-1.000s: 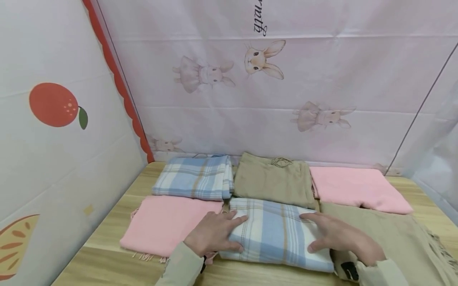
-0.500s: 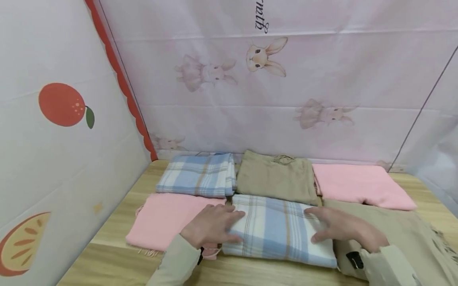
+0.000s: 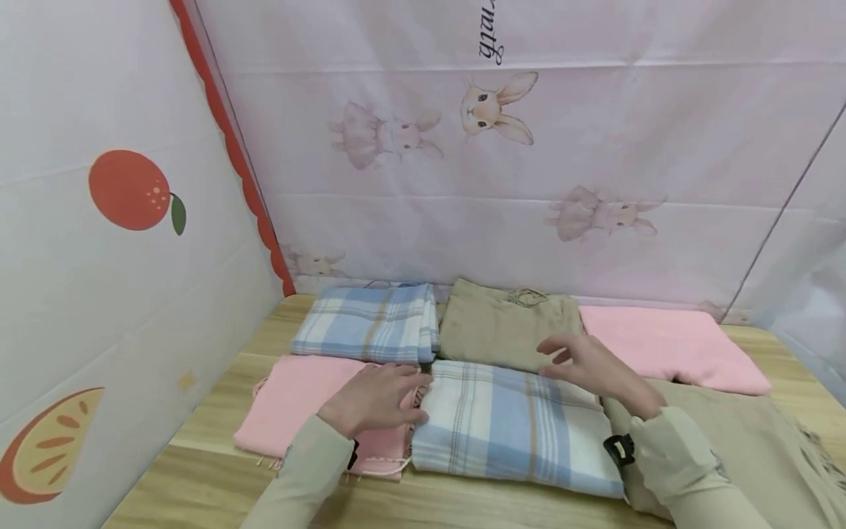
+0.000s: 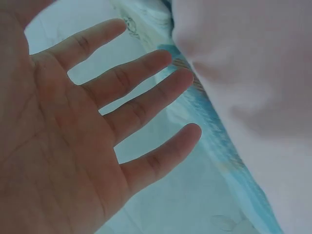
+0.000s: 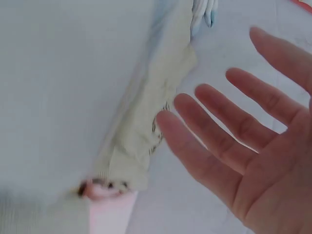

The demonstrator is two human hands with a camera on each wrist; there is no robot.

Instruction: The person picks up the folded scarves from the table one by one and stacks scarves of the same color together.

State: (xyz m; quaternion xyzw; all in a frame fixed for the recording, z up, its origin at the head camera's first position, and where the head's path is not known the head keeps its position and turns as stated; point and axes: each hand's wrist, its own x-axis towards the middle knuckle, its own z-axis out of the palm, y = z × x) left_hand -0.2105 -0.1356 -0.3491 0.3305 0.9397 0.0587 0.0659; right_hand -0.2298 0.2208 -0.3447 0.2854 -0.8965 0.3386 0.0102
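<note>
Fingers [image 4: 151, 96] of the left hand [image 3: 371, 400] extended and apart, nothing in their hold, over a folded pink cloth [image 3: 300, 400]; tips beside the left edge of a folded blue-and-white plaid cloth [image 3: 502, 426], with contact impossible to tell. Likewise holding nothing, right hand [image 3: 604, 371] above the plaid's far right corner, fingers parted and gently bent, just in front of a folded olive cloth [image 3: 496, 327]. Flat in the middle of the front row, the plaid, between left hand and right sleeve [image 3: 687, 459]: a soft, padded rectangle with broad blue bands and thin tan stripes. At left, plain matte pink with pale fringe along the near edge. At right, partly behind the sleeve, a wider olive spread [image 3: 753, 448] fringed on its outer side. Across the back row, a second plaid [image 3: 370, 316], the slightly rumpled olive topped by a coiled cord [image 3: 527, 297], and a smooth second pink [image 3: 667, 342], all on a wood-grained worktop [image 3: 192, 470].
</note>
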